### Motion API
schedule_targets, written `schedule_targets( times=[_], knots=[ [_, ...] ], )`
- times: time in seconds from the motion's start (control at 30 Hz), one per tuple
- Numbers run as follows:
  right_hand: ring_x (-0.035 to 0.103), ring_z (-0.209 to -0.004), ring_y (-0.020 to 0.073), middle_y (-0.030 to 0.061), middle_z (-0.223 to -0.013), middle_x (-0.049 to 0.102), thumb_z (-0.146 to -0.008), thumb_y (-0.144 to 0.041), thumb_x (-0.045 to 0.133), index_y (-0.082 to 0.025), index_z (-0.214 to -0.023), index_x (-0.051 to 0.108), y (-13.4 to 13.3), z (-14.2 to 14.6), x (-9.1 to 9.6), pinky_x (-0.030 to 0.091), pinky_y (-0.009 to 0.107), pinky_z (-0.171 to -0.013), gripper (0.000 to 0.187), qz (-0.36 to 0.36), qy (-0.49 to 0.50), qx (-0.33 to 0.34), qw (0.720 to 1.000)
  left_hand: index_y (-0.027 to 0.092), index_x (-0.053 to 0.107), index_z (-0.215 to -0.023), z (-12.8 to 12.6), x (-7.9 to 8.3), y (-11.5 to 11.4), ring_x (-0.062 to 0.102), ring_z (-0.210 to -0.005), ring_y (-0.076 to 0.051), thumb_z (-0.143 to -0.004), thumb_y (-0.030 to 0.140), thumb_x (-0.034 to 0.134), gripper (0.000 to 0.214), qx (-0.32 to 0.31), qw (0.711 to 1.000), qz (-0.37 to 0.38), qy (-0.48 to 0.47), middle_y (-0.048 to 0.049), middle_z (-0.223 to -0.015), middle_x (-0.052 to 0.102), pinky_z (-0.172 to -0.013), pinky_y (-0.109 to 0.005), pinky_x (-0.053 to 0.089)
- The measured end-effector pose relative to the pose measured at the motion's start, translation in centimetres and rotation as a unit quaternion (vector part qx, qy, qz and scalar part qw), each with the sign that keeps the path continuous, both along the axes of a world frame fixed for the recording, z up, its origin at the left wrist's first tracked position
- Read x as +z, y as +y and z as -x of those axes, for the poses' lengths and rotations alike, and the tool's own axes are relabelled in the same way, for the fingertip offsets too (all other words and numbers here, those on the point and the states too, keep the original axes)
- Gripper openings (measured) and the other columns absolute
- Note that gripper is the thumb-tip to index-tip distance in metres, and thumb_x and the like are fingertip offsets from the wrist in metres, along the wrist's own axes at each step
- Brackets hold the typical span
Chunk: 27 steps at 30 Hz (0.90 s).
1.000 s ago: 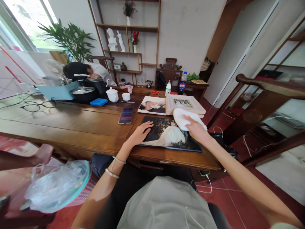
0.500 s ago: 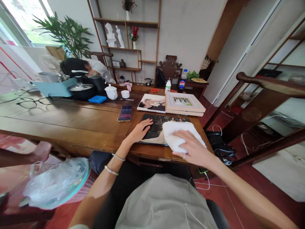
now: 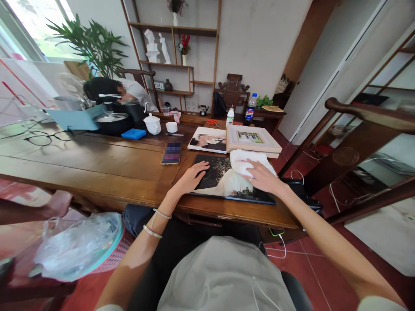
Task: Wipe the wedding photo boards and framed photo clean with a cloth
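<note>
A dark photo panel (image 3: 233, 183), printed with a pale flowing gown, lies flat on the wooden table by its near edge. My left hand (image 3: 191, 176) rests on the panel's left side, fingers stretched out. On the panel's upper right part sits a folded white cloth (image 3: 238, 162). My right hand (image 3: 263, 176) presses on this cloth and holds it, with the fingers over its near side. The cloth and my right hand cover the panel's far right corner.
Behind the panel lie another photo print (image 3: 209, 139) and stacked white frames (image 3: 254, 137). A phone (image 3: 171, 153) lies to the left. Further back stand a white teapot (image 3: 152, 124), a small cup (image 3: 171, 127) and a cola bottle (image 3: 249, 110). A person leans at the far left.
My right hand has pushed the white cloth away from me, toward the panel's far edge. The panel's lower right part now shows. My left hand stays in place.
</note>
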State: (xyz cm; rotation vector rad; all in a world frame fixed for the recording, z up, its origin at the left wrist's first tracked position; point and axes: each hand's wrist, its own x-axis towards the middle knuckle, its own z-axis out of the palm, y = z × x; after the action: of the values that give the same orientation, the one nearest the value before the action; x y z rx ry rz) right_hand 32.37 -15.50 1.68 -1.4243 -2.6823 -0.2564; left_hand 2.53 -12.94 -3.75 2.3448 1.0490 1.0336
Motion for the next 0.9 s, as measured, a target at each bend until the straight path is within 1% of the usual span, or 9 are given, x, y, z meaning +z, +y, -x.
schedule_targets(
  times=[0.2, 0.3, 0.37, 0.43, 0.5, 0.6, 0.7, 0.8, 0.9],
  knots=[
    [0.026, -0.136, 0.0348, 0.0135, -0.146, 0.037, -0.082, -0.019, 0.053, -0.016, -0.090, 0.071, -9.6, 2.0, 0.7, 0.025, 0.057, -0.107, 0.019, 0.052, 0.019, 0.051, 0.997, 0.015, 0.060, -0.118, 0.0, -0.2, 0.2, 0.042, -0.131, -0.022, -0.092, 0.029, 0.039, 0.036, 0.002, 1.000, 0.000, 0.004, -0.0104, -0.133, 0.054, -0.111, -0.043, 0.031],
    [0.021, -0.138, 0.0336, 0.0112, -0.148, 0.034, -0.078, -0.017, 0.056, -0.017, -0.084, 0.070, -12.0, 2.5, 0.8, 0.023, 0.055, -0.109, 0.015, 0.070, 0.027, 0.078, 0.994, 0.015, 0.060, -0.118, -0.1, -0.2, 0.2, 0.042, -0.131, -0.021, -0.092, 0.029, 0.039, 0.037, 0.006, 1.000, -0.001, 0.012, -0.0103, -0.134, 0.054, -0.111, -0.042, 0.031],
    [0.022, -0.138, 0.0319, 0.0087, -0.149, 0.033, -0.081, -0.019, 0.054, -0.017, -0.083, 0.070, -11.2, 2.4, 0.6, 0.022, 0.054, -0.110, 0.015, 0.063, 0.039, 0.080, 0.994, 0.015, 0.060, -0.118, 0.0, -0.2, 0.2, 0.042, -0.131, -0.021, -0.092, 0.030, 0.039, 0.037, 0.007, 1.000, -0.002, 0.011, -0.0101, -0.134, 0.054, -0.111, -0.042, 0.031],
    [0.025, -0.137, 0.0313, 0.0080, -0.147, 0.037, -0.086, -0.023, 0.051, -0.018, -0.086, 0.069, -8.8, 1.9, 0.4, 0.023, 0.053, -0.110, 0.019, 0.048, 0.048, 0.066, 0.996, 0.016, 0.060, -0.118, 0.0, -0.2, 0.2, 0.042, -0.131, -0.022, -0.092, 0.030, 0.039, 0.036, 0.004, 1.000, -0.002, 0.009, -0.0096, -0.134, 0.054, -0.111, -0.043, 0.031],
    [0.030, -0.135, 0.0324, 0.0119, -0.142, 0.043, -0.090, -0.029, 0.047, -0.016, -0.092, 0.069, -5.5, 1.3, 0.4, 0.027, 0.052, -0.108, 0.026, 0.031, 0.046, 0.041, 0.998, 0.015, 0.060, -0.118, 0.0, -0.3, 0.2, 0.042, -0.131, -0.022, -0.092, 0.030, 0.039, 0.036, 0.001, 1.000, -0.002, 0.009, -0.0098, -0.134, 0.054, -0.111, -0.044, 0.031],
    [0.038, -0.130, 0.0345, 0.0221, -0.129, 0.053, -0.093, -0.035, 0.042, -0.009, -0.101, 0.067, -0.5, 0.7, 0.8, 0.033, 0.048, -0.103, 0.037, 0.019, 0.025, -0.004, 0.999, 0.014, 0.060, -0.118, 0.1, -0.2, 0.2, 0.041, -0.131, -0.022, -0.092, 0.029, 0.038, 0.037, 0.000, 1.000, -0.002, 0.012, -0.0109, -0.134, 0.054, -0.111, -0.044, 0.031],
    [0.045, -0.124, 0.0338, 0.0233, -0.121, 0.058, -0.095, -0.041, 0.035, -0.009, -0.107, 0.064, 2.3, 0.5, 1.4, 0.039, 0.044, -0.097, 0.045, 0.030, 0.027, -0.040, 0.998, 0.016, 0.060, -0.118, 0.0, -0.1, 0.1, 0.041, -0.131, -0.022, -0.092, 0.029, 0.039, 0.036, 0.002, 1.000, 0.000, 0.012, -0.0097, -0.134, 0.054, -0.111, -0.044, 0.032],
    [0.047, -0.122, 0.0333, 0.0222, -0.121, 0.058, -0.095, -0.040, 0.036, -0.009, -0.108, 0.064, 1.9, 0.8, 1.4, 0.039, 0.043, -0.097, 0.044, 0.028, 0.022, -0.041, 0.999, 0.018, 0.060, -0.118, 0.0, 0.0, 0.0, 0.042, -0.131, -0.022, -0.091, 0.028, 0.039, 0.035, 0.002, 1.000, -0.001, 0.008, -0.0085, -0.133, 0.054, -0.110, -0.044, 0.032],
    [0.039, -0.129, 0.0347, 0.0203, -0.131, 0.052, -0.092, -0.033, 0.043, -0.011, -0.103, 0.067, -1.7, 1.4, 1.1, 0.034, 0.048, -0.102, 0.034, 0.022, 0.016, -0.005, 1.000, 0.017, 0.060, -0.118, 0.0, -0.1, 0.1, 0.042, -0.131, -0.022, -0.092, 0.028, 0.038, 0.036, 0.003, 1.000, -0.004, 0.007, -0.0092, -0.134, 0.054, -0.110, -0.045, 0.032]
  ],
)
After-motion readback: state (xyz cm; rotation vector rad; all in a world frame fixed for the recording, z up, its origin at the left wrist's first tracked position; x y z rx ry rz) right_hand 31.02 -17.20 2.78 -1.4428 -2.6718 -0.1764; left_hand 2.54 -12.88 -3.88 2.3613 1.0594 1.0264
